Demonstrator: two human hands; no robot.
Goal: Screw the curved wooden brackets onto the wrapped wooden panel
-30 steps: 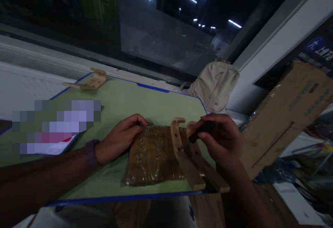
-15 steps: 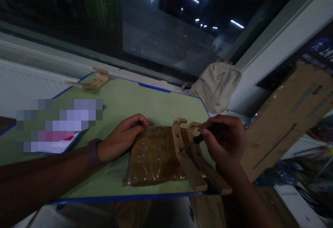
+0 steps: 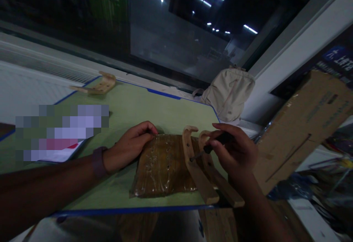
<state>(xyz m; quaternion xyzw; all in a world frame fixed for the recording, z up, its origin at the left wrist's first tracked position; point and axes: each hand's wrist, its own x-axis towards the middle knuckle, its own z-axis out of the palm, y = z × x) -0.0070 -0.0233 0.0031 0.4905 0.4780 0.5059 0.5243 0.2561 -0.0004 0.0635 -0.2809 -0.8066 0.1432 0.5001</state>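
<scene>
A brown wooden board (image 3: 157, 172) in clear plastic wrap lies at the table's near edge. My left hand (image 3: 135, 142) is closed on its far left corner, fingers bent and partly hidden. Across the board's right side lies a hooked wooden piece (image 3: 197, 172) with dark holes. Beside it on the right is a second hooked wooden piece (image 3: 220, 183), partly behind my right hand (image 3: 237, 150). That hand grips a screwdriver (image 3: 213, 146) by its dark handle. The shaft slants down to the left, its tip at the lower hole of the first piece.
On the pale green table (image 3: 154, 106) with blue edging, another wooden bracket (image 3: 100, 84) rests at the far left corner. A blurred-out flat device (image 3: 68, 135) lies left. Behind stand a beige backpack (image 3: 231, 91) and, at right, a large cardboard box (image 3: 306, 124).
The fingers of my right hand have shifted slightly around the screwdriver handle, the forefinger now straighter. The tip stays at the same hole. My left hand and the board have not visibly moved.
</scene>
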